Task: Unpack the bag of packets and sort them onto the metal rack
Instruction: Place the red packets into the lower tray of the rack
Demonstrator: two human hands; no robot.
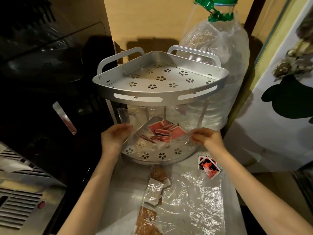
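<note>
Both hands hold a clear plastic bag [159, 133] up in front of the metal rack's [159, 92] lower shelf. Left hand [113, 136] fingers curled round the bag's left edge; right hand [205, 135] pinching the right edge. Red packets [163, 131] sit inside the bag, bunched near the middle, seen thru the film w/ the lower shelf [157, 155] behind. Top shelf bare in view.

On the counter [125, 184] nearer the person: brown packets [145, 219] partly under a 2nd sheet of clear plastic [191, 197], and red/black packets [209, 166] just beside the rack's right front.

Step in hand, prob: emptying or opening the bag over the lower shelf. To do it well: keep both edges pulled apart so the mouth stays wide, tip the bag toward the shelf, not the counter, let packets slide out slow. Film is slippery, so grip shouldn't loosen on one side or the lot spills off the rim. Can't tell which way the mouth faces.
</note>
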